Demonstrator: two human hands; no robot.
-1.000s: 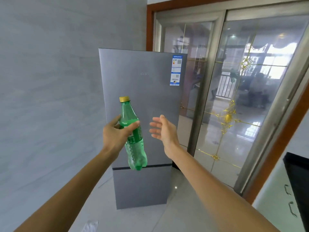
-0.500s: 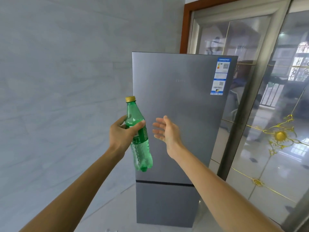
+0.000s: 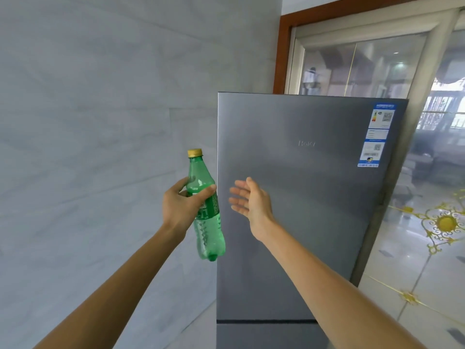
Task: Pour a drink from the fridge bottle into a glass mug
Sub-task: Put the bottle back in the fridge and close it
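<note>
Two hands raised before closed grey steel fridge [image 3: 302, 197] by pale marble-tiled wall [image 3: 100, 122]: left hand [image 3: 180, 207] grips green plastic bottle [image 3: 207, 210]; right hand [image 3: 251, 201] spread, empty. Glass sliding door [image 3: 377, 59] right.

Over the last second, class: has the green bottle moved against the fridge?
Yes. The green bottle has shifted left against the fridge: from before its door to its left edge.

I see on my feed | left hand [image 3: 180, 207]: bare | left forearm [image 3: 120, 285]: bare, slim, uncovered to frame edge | right hand [image 3: 251, 200]: bare | right forearm [image 3: 327, 293]: bare, slim, likewise uncovered
</note>
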